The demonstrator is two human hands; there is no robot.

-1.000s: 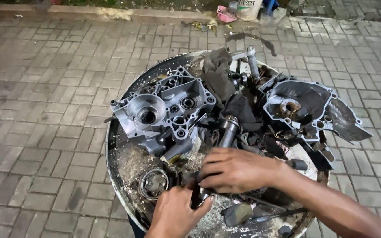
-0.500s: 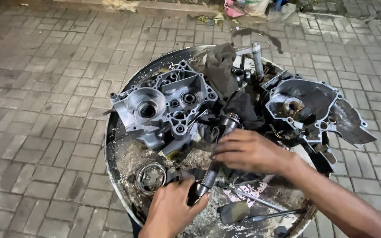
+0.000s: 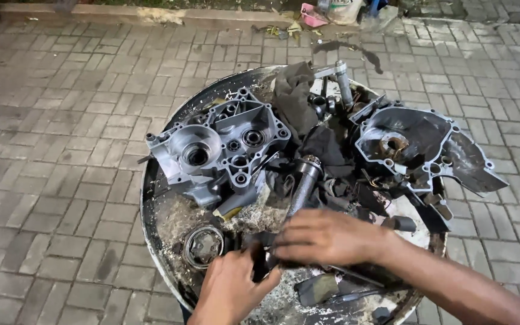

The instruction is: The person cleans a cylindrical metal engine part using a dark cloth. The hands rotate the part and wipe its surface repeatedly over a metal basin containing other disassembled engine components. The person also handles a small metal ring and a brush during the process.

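A round, grimy metal tabletop [image 3: 151, 216] is shown from above, standing on grey paving bricks [image 3: 61, 120]. At the 6 o'clock edge the left hand [image 3: 233, 289] is seen with its grip closed around the lower end of a dark cylindrical metal shaft [image 3: 303, 183], which slants up toward 1 o'clock and ends in a ringed tip near the middle of the tabletop. The right hand [image 3: 326, 238] is laid palm-down across the same shaft, just above the left hand; whether its grip is clamped on the shaft or merely resting there cannot be told, since the fingers are hidden beneath. At 10 o'clock from the hands a grey cast engine case half [image 3: 221, 150] is set, its bores facing up. At 2 o'clock a second, darker case cover [image 3: 419, 147] is placed, overhanging the rim. Between the two castings dark oily rags [image 3: 308, 120] are piled, touching the shaft's upper part. A round bearing-like ring [image 3: 203, 245] lies just at 9 o'clock of the left hand. A pale metal rod [image 3: 344, 81] stands at the 12 o'clock edge. Small dark tools [image 3: 332, 292] are scattered at 5 o'clock, under the right forearm.
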